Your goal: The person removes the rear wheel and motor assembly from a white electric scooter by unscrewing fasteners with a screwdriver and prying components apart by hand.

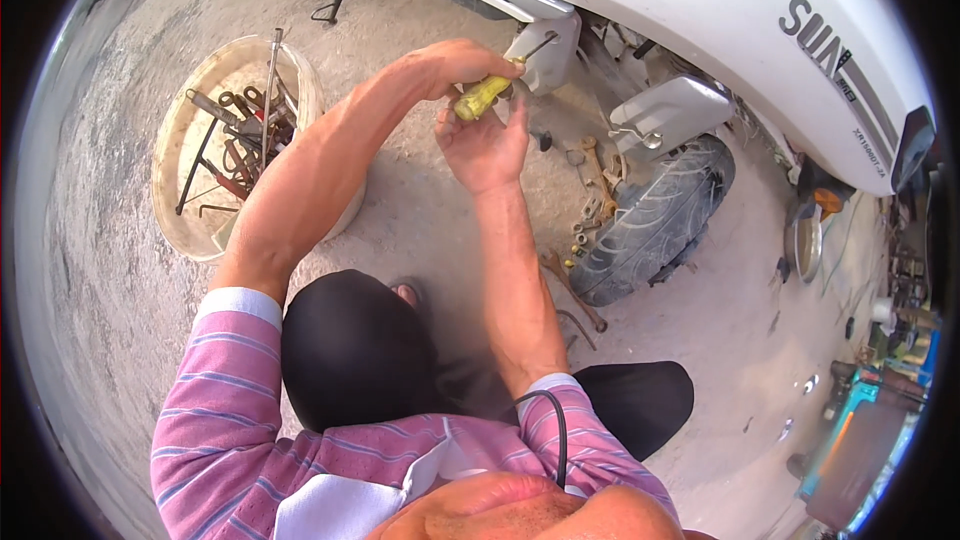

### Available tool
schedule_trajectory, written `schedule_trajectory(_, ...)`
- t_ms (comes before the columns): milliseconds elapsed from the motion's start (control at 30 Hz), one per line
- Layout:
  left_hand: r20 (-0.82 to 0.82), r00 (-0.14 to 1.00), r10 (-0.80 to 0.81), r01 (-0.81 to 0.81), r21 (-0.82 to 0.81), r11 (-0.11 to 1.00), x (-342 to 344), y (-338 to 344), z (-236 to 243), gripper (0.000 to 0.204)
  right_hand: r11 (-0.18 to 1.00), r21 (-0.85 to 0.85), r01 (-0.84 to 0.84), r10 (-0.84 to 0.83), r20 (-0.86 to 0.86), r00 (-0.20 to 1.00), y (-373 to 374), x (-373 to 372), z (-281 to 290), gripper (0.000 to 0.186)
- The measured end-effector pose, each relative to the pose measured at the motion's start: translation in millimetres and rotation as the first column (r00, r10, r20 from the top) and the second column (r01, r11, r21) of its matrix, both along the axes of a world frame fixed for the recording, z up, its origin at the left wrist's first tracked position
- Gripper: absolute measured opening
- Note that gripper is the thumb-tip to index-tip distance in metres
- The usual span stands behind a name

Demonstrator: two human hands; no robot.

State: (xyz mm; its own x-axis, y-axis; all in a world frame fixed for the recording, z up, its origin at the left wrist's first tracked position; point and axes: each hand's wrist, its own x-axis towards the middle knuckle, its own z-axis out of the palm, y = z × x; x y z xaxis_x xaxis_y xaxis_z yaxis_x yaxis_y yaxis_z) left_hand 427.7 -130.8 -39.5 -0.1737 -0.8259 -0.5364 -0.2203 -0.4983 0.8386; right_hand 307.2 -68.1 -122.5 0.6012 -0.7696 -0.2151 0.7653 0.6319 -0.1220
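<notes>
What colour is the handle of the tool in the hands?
Yellow: the handle shows best in the head view.

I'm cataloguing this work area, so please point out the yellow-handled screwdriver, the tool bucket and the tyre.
Yellow-handled screwdriver [482, 98], head view: on its handle.
Tool bucket [171, 172], head view: on its inner left wall.
Tyre [652, 225], head view: on its tread.

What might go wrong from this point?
The yellow-handled screwdriver, gripped by the left hand with the right hand close around its handle, could slip, and its shaft might scratch the pale panel it points toward. Small loose parts on the ground beside the tyre could get knocked and lost.
</notes>
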Motion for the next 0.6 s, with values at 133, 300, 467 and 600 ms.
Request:
schedule_trajectory(133,0.120,0.987,-0.103,0.109,-0.050,0.993,-5.1,-9.5,-4.6,0.038,0.998,-0.007,0.062,-0.057,0.326,0.944,-4.1,5.8,1.1,0.050)
schedule_trajectory(300,0.024,0.999,-0.035,0.036,-0.058,0.998,-13.7,-8.8,-11.1,0.036,0.997,0.025,0.069,-0.066,0.735,0.674,-14.0,18.3,-6.9,0.044)
schedule_trajectory(467,-0.184,0.981,0.064,-0.040,0.129,0.991,-4.8,9.6,15.1,0.033,0.991,0.022,0.134,-0.132,0.386,0.913,-13.5,10.8,16.5,0.044)
schedule_trajectory(600,-0.477,0.872,0.106,0.056,0.313,0.948,3.5,1.5,-31.7,0.047,0.983,-0.029,0.179,-0.179,-0.338,0.924,-21.0,14.4,35.7,0.043)
